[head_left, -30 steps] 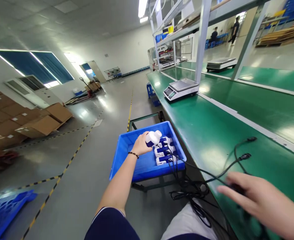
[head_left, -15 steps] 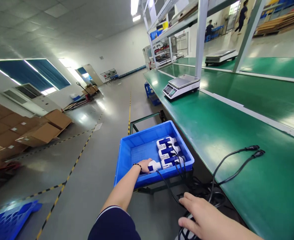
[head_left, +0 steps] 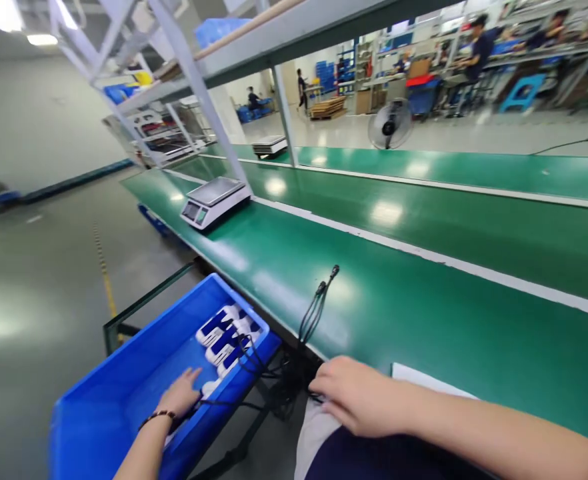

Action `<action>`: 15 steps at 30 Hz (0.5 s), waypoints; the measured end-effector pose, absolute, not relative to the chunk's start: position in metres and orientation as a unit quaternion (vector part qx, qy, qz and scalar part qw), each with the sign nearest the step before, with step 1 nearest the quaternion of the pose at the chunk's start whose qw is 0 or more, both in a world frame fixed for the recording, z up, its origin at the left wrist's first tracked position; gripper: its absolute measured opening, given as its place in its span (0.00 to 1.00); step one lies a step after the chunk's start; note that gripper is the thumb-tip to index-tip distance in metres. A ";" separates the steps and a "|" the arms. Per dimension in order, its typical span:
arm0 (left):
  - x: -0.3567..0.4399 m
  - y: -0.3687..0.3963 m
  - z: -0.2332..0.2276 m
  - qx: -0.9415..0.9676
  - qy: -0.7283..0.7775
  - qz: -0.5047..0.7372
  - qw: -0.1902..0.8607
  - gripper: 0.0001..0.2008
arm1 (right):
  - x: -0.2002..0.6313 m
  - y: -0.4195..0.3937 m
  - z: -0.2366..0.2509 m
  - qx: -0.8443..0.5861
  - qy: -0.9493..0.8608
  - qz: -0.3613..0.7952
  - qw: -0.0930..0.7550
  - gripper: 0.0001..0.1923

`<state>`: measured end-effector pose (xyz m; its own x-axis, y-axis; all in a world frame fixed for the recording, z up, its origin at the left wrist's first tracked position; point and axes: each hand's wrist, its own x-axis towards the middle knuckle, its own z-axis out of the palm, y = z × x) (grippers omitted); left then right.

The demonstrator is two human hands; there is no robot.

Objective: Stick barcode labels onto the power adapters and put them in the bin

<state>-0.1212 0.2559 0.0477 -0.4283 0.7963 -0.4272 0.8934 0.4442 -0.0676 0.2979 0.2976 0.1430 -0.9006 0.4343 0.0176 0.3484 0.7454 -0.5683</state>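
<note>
My left hand [head_left: 180, 395] reaches into a blue plastic bin [head_left: 91, 393], fingers stretched and apart. It is beside a white piece [head_left: 210, 388] at the bin's near wall, partly hidden. Several bottle-shaped white and dark-blue items [head_left: 223, 340] with black cords lie in a row at the bin's right end. My right hand [head_left: 347, 395] is over my lap at the bench edge, fingers curled around black cables that show just under the fingertips. A pair of cable ends with black connectors [head_left: 328, 277] rests on the green bench top [head_left: 399, 313].
A white weighing scale [head_left: 217, 202] stands on the bench, with a second scale [head_left: 270, 145] farther back. Metal posts and a shelf [head_left: 294, 30] rise above. A white sheet [head_left: 427, 381] lies by my right forearm. Beyond are a fan [head_left: 390, 125] and several people.
The view has swung to the right. My left hand has loosened from the white and blue item in the bin. My right hand's fingers have closed on the cables, and the connector ends have shifted.
</note>
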 end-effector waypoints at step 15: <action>0.372 0.268 0.076 0.945 0.272 0.030 0.178 0.32 | 0.552 0.267 0.096 -0.647 -0.648 0.291 0.279 0.18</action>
